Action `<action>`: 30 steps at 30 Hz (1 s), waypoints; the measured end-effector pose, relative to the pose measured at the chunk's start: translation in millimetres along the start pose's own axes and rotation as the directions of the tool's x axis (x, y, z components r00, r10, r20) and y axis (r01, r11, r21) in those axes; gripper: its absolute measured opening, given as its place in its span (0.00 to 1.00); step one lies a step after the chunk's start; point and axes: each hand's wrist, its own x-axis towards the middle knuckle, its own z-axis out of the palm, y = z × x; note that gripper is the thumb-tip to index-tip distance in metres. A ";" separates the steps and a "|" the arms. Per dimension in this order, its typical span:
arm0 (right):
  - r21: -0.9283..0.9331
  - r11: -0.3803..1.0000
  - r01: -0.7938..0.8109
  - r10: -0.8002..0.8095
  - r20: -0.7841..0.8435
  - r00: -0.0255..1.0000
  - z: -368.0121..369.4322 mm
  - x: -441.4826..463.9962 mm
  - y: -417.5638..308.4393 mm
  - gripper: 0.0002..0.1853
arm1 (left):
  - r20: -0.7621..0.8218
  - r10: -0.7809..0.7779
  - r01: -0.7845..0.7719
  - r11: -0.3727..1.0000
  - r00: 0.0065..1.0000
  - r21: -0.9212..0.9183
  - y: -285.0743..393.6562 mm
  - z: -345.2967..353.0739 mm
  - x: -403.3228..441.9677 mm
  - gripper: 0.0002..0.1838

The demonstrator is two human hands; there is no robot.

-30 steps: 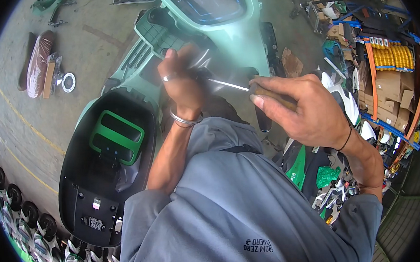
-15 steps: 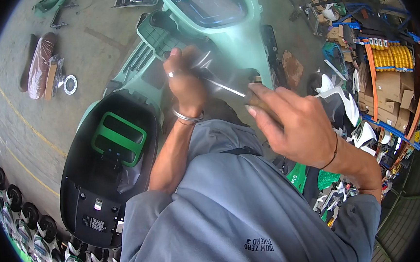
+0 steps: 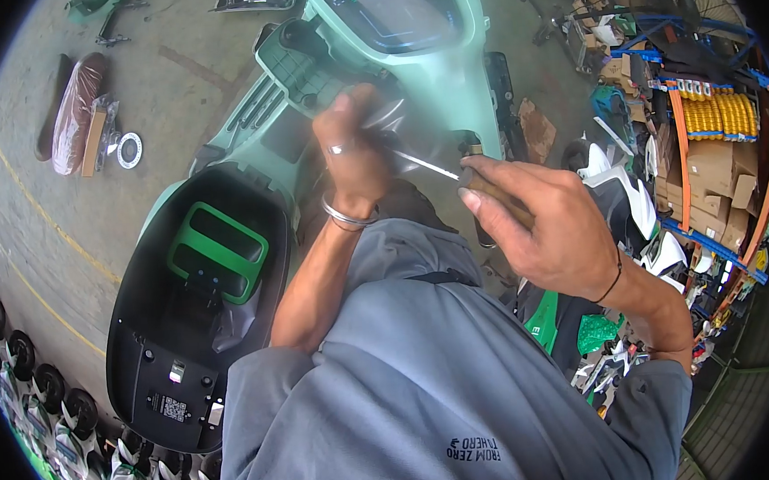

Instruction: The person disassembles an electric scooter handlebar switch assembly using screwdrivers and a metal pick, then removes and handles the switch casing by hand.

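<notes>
My right hand (image 3: 553, 224) is closed around the brown handle of a screwdriver (image 3: 495, 197). Its thin metal shaft points up and left toward my left hand (image 3: 349, 158), which is a little blurred and closed on a piece of clear plastic wrap (image 3: 388, 115). The plastic hides the shaft's tip, so I cannot tell what it touches. Beyond my hands stands a mint-green scooter (image 3: 472, 82) with a display panel (image 3: 382, 8) at its front. To the left of my left forearm lies its open black under-seat tub (image 3: 133, 338), with a green bracket (image 3: 225, 251) in it.
A plastic-wrapped brown seat (image 3: 77, 114) and a white ring (image 3: 129, 151) lie on the floor at the left. Shelving on the right carries cardboard boxes (image 3: 709, 168) and yellow coils (image 3: 719, 110). Several scooters (image 3: 133, 472) line the lower left.
Both hands have shifted slightly right and down in view, with the screwdriver and plastic. The right hand's grip on the handle looks much the same.
</notes>
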 end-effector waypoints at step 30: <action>0.385 0.923 0.009 0.070 -0.192 0.979 8.2 9.7 17.0 0.21 | 0.029 -0.441 0.374 0.724 0.897 -0.580 1.7 -9.7 -6.8 0.20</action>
